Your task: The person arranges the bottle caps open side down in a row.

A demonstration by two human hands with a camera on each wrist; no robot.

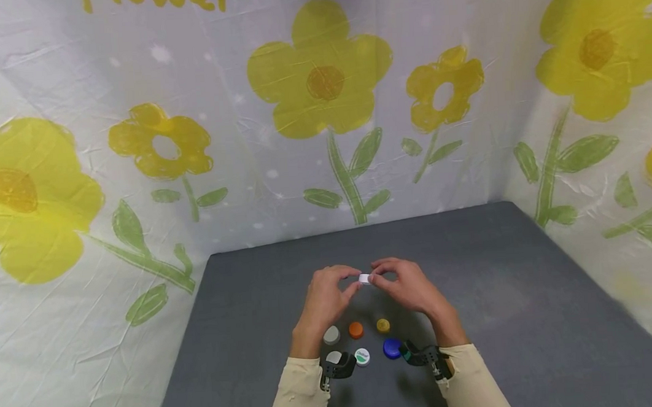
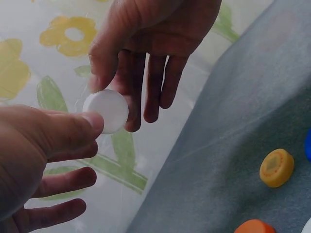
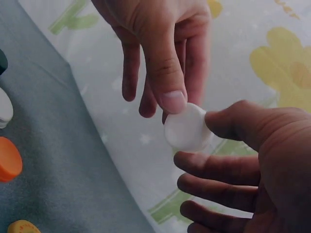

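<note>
A round white bottle cap is held up between both hands, above the dark table. My left hand pinches it, the thumb pressed flat on its face and fingers behind. From the other side my right hand grips its edge; the thumb tip meets the rim and the index finger lies just below. The cap's plain face shows in both wrist views. The remaining fingers of each hand are spread away from it.
Nearer the body, on the dark table, lie several caps: grey, orange, yellow, blue, white with green print, and a white one partly covered by the left wrist camera. A flower-printed curtain stands behind.
</note>
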